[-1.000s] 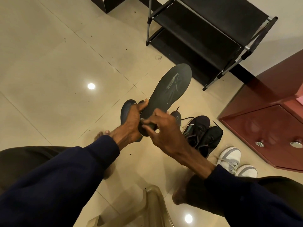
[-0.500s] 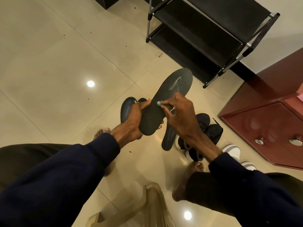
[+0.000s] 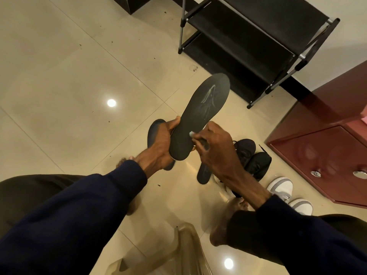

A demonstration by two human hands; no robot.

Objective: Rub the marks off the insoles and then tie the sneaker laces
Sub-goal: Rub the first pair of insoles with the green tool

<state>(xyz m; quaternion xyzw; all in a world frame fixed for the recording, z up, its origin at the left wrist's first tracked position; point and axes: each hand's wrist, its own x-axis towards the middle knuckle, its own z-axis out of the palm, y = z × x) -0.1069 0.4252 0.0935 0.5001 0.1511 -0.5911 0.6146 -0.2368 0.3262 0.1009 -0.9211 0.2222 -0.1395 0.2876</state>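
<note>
Shiny beige tiled floor all round, ceiling lights bouncing off it. Up at 1 o'clock there's a black metal-framed shoe rack with fabric shelves against the wall, and at 3 o'clock a dark red wooden cabinet with silver knobs. Down at 6 o'clock you can just see the edge of a clear yellowish plastic chair.

The person's sitting with a long dark grey foam insole held up in the middle of it all, toe pointing to 1 o'clock. The pale scuff marks are up on the forefoot, not rubbed off yet. The left hand is wrapped round the heel end, thumb on the near edge and fingers underneath. The right hand is pinched tight on a small pale-tipped rubbing tool, with the tip touching the insole's lower half. I can't tell what the tool is.

On the floor at 4 o'clock are a pair of black lace-up sneakers with a pair of white and grey sneakers just beside them. There's a spare dark insole near the black pair and a bluish insole under the left hand.

My guess is the insole is super light and floppy, so it'll bend away once you press on the toe. I'd move the supporting hand up behind the marked bit, fingers flat under it, and rub there. The laces haven't been touched.
</note>
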